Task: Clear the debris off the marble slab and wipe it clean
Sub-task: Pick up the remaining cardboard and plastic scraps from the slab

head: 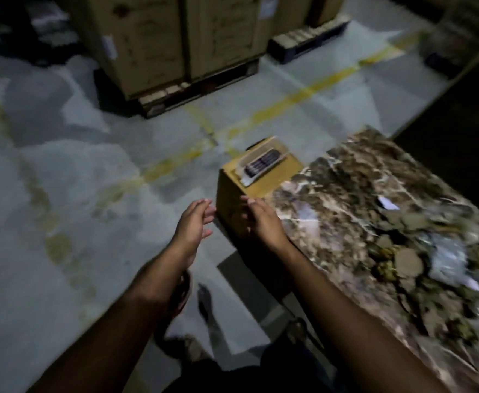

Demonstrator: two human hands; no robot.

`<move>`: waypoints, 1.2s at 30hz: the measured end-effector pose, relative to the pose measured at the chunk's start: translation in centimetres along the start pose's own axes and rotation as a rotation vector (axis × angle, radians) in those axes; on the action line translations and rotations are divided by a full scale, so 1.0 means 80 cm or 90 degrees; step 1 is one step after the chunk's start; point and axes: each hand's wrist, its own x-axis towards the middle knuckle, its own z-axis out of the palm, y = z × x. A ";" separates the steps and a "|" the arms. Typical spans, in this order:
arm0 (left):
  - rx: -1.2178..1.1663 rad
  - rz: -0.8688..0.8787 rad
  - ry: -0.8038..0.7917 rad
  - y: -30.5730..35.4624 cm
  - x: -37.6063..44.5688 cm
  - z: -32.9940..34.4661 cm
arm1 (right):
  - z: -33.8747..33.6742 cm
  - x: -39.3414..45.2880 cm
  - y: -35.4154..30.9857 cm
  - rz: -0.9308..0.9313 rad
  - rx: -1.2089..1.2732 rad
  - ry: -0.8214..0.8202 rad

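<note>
— What's around the marble slab (354, 188)?

— It runs along the right side, brown with white veins, and its near end is cut off by the frame edge. Debris (403, 259), stone chips, crumbly clumps and scraps of paper, lies piled on its nearer half. A yellow cardboard box (234, 194) stands touching the slab's far left corner, with a small keypad phone (261, 165) in a clear tray on top.

— And the hands?

— Both are released, fingers straight. The left hand (194, 225) hovers just beside the box's left face; the right hand (261, 222) lies against the box's front corner, holding nothing.

— Anything else?

— Big cardboard cartons (176, 38) on pallets stand well apart across the grey floor (76, 165), beyond yellow floor lines (289, 103).

— Hard to make out?

— The picture is dim and smeared; what the crumbly clumps are made of, I cannot tell.
</note>
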 end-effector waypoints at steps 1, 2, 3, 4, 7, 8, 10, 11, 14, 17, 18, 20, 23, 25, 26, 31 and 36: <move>0.009 0.005 -0.031 0.004 -0.001 0.034 | -0.036 -0.006 0.000 0.005 0.040 0.041; 0.015 0.011 -0.055 0.007 -0.001 0.067 | -0.072 -0.011 0.002 0.007 0.068 0.076; 0.019 0.014 -0.076 0.007 -0.002 0.094 | -0.103 -0.017 0.005 0.014 0.090 0.100; 0.025 0.018 -0.106 0.007 -0.003 0.132 | -0.142 -0.025 0.010 0.011 0.113 0.131; 0.034 0.022 -0.179 0.002 -0.009 0.245 | -0.256 -0.043 0.033 0.012 0.167 0.218; 0.037 0.019 -0.200 0.000 -0.013 0.276 | -0.287 -0.046 0.040 0.019 0.183 0.245; 0.029 0.003 -0.249 -0.009 -0.022 0.352 | -0.358 -0.057 0.056 0.024 0.201 0.300; 0.028 -0.008 -0.272 -0.014 -0.028 0.388 | -0.391 -0.063 0.067 0.019 0.206 0.330; 0.064 0.014 -0.306 -0.032 -0.046 0.479 | -0.475 -0.084 0.098 -0.006 0.218 0.396; 0.119 0.073 -0.339 -0.055 -0.057 0.544 | -0.542 -0.108 0.122 -0.007 0.236 0.452; 0.144 0.095 -0.346 -0.061 -0.058 0.557 | -0.558 -0.115 0.129 -0.007 0.251 0.468; 0.183 0.144 -0.358 -0.071 -0.061 0.576 | -0.577 -0.123 0.142 -0.017 0.266 0.501; 0.206 0.207 -0.361 -0.078 -0.060 0.602 | -0.590 -0.127 0.157 -0.065 0.245 0.566; 0.239 0.253 -0.361 -0.082 -0.050 0.614 | -0.591 -0.129 0.166 -0.091 0.198 0.634; 0.263 0.283 -0.373 -0.084 -0.041 0.616 | -0.589 -0.130 0.172 -0.101 0.173 0.670; 0.477 0.426 -0.390 -0.094 0.018 0.624 | -0.576 -0.125 0.225 -0.077 -0.027 0.757; 0.671 0.465 -0.468 -0.125 0.061 0.626 | -0.589 -0.085 0.246 0.051 -0.258 0.614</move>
